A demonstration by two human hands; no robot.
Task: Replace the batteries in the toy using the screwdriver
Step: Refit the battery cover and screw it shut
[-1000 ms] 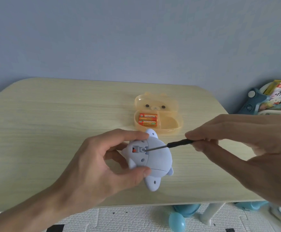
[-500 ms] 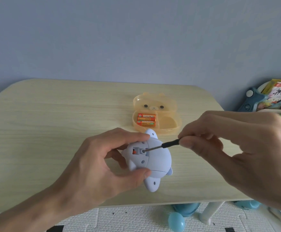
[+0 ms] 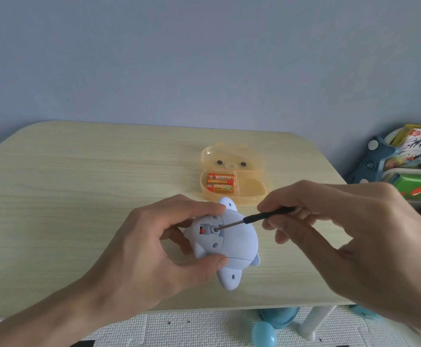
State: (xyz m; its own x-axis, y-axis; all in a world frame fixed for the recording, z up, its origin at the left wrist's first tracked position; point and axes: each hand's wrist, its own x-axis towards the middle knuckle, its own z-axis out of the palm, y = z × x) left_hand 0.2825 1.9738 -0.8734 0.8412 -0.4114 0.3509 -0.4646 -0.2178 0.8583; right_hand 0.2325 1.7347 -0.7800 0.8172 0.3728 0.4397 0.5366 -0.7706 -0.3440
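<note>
On a pale wooden worktop (image 3: 79, 184), the left hand (image 3: 154, 246) pinches a light, smooth, hard plastic toy (image 3: 232, 236) by its sides while the right hand (image 3: 342, 234) closes fingertips around a thin screwdriver (image 3: 254, 219), tip in the screw recess.

Left hand (image 3: 154, 249) curled in grip; right hand (image 3: 349, 236) pinching.

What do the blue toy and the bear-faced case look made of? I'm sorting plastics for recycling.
The blue toy looks like moulded hard plastic with a matte finish: seam lines, screw holes, an even colour. The bear-faced case looks like translucent, glossy orange plastic: the batteries show through its wall. The exact plastic type can't be told.
</note>
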